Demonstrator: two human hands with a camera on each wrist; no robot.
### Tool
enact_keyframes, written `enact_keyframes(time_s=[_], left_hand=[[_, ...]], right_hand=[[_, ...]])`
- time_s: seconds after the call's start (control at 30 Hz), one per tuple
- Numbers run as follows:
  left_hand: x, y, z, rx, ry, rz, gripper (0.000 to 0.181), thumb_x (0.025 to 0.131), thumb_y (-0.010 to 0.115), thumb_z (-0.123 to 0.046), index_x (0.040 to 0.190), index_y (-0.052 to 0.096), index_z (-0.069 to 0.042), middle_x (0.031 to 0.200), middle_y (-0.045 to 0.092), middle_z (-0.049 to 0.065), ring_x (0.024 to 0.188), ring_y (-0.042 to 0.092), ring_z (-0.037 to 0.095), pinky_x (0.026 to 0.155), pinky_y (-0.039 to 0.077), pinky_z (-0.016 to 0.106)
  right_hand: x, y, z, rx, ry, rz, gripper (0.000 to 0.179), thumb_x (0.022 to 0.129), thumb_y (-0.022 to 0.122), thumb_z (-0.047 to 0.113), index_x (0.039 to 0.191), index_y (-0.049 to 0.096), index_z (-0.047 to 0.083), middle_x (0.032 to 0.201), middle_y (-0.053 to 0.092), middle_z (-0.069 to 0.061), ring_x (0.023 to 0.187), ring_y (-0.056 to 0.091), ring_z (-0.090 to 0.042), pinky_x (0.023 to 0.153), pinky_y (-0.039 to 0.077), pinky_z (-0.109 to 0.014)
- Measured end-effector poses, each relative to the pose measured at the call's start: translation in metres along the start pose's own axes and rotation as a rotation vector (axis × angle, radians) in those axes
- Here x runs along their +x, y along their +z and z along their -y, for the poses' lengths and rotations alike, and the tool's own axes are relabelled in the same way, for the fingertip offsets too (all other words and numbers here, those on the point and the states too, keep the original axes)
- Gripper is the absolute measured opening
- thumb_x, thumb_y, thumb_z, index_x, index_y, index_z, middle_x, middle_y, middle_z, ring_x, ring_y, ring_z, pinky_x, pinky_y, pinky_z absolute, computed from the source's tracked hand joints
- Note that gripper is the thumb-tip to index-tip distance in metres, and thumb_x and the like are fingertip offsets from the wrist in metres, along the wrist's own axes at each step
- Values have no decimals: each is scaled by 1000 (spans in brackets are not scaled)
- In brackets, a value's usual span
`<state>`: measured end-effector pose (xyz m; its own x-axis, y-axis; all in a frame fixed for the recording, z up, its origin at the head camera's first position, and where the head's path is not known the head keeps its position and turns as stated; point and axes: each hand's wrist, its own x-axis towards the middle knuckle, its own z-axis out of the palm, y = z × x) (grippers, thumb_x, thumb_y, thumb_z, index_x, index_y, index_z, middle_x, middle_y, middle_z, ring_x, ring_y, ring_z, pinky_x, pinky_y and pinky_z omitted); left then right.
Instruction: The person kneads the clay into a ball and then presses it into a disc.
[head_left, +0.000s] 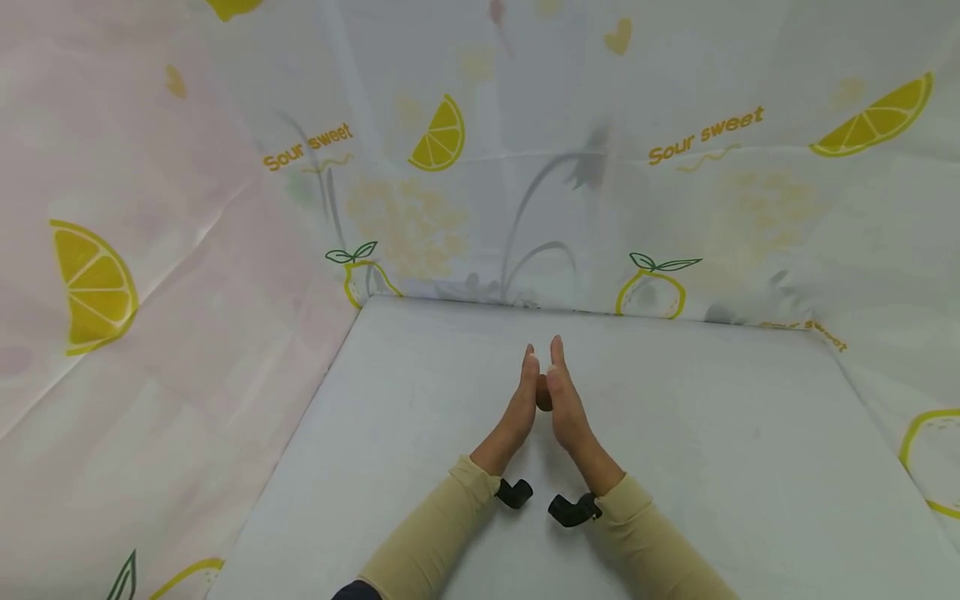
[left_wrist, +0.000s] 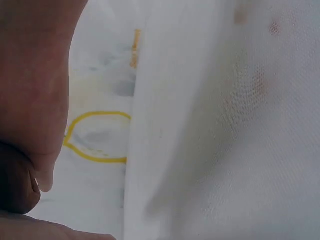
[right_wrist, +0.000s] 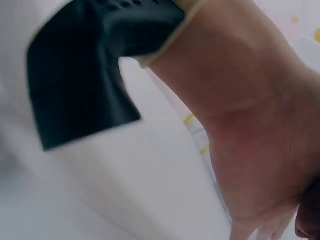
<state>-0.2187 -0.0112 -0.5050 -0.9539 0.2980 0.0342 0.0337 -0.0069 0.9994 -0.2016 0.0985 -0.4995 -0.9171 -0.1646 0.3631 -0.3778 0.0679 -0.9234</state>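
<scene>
Between my two raised palms sits a small dark brown rounded lump (head_left: 543, 395); its exact kind I cannot tell. My left hand (head_left: 521, 407) presses it from the left with fingers straight and pointing away. From the other side my right hand (head_left: 567, 408) presses it, its fingers straight too. The palms stand nearly parallel with a narrow gap, and they cover much of the lump. In the left wrist view the brown lump (left_wrist: 16, 182) looks smooth, with a crease at one end. Only its edge shows in the right wrist view, beside a palm (right_wrist: 255, 165).
Below the hands lies a white tabletop (head_left: 720, 433). A pale cloth (head_left: 525, 192) printed with lemons and lettering rises behind and at both sides. Black camera mounts stick out at the left wrist (head_left: 514, 493) and right wrist (head_left: 573, 509), close together.
</scene>
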Motion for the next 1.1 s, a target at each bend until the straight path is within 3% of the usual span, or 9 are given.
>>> enact_keyframes(time_s=[0.37, 0.63, 0.67, 0.73, 0.83, 0.87, 0.93, 1.0, 1.1], left_hand=[[-5, 4, -8, -100, 118, 155, 83, 104, 9, -67, 163, -9, -12, 170, -11, 5, 155, -10, 19, 123, -1, 51], [-7, 3, -17, -146, 138, 107, 92, 98, 10, -77, 163, -9, -14, 169, -15, 0, 153, -16, 17, 122, -7, 53], [-7, 3, -17, -141, 136, 84, 91, 99, 10, -76, 164, -8, -16, 169, -14, 0, 153, -16, 17, 122, -6, 54], [-6, 3, -16, -131, 128, 38, 87, 100, 10, -73, 164, -6, -16, 170, -12, -1, 154, -14, 18, 121, -6, 55], [-5, 3, -15, -119, 111, -43, 83, 103, 10, -69, 165, -1, -15, 170, -7, 1, 155, -9, 19, 122, -4, 54], [-4, 4, -14, -118, 104, -67, 82, 104, 11, -67, 165, 0, -14, 171, -5, 2, 155, -8, 19, 123, -3, 53], [-2, 4, -12, -108, 96, -103, 78, 106, 11, -63, 165, 0, -13, 171, -4, 4, 155, -6, 20, 123, -2, 53], [0, 4, -11, -94, 84, -134, 75, 107, 12, -60, 165, 1, -14, 171, -4, 4, 155, -4, 20, 123, 0, 52], [1, 3, -9, -57, 75, -164, 72, 108, 15, -57, 165, 2, -14, 171, -4, 6, 155, -3, 23, 123, 2, 53]], right_hand=[[10, -10, 26, -98, 145, -59, 53, 112, 16, 12, 156, 3, -13, 166, -1, -25, 155, -1, -35, 124, 4, -49], [-1, -8, 29, -75, 168, -18, 53, 113, 14, 15, 158, 4, -10, 167, 1, -22, 155, 1, -31, 124, 7, -40], [-2, -6, 28, -66, 149, -10, 52, 113, 15, 13, 158, 4, -11, 164, 19, -27, 153, 15, -32, 122, 14, -36], [-5, -3, 28, -53, 101, 10, 51, 112, 15, 9, 157, 3, -12, 134, 53, -32, 127, 50, -27, 110, 30, -26], [-9, 2, 29, -57, 53, 30, 51, 112, 18, 6, 157, 3, -13, 91, 51, -20, 87, 46, -15, 89, 34, -18], [-10, 3, 29, -53, 46, 35, 51, 112, 19, 6, 157, 3, -12, 91, 51, -19, 85, 42, -15, 88, 34, -18], [-13, 5, 28, -55, 32, 41, 51, 112, 19, 5, 157, 4, -13, 123, 53, -28, 103, 44, -15, 92, 33, -15], [-15, 7, 22, -46, 30, 39, 51, 112, 19, 6, 158, 3, -11, 157, 28, -29, 132, 34, -20, 104, 26, -12], [-17, 11, 10, -42, 0, 36, 51, 111, 18, 3, 158, 1, -9, 166, 5, -25, 151, 14, -32, 113, 17, -11]])
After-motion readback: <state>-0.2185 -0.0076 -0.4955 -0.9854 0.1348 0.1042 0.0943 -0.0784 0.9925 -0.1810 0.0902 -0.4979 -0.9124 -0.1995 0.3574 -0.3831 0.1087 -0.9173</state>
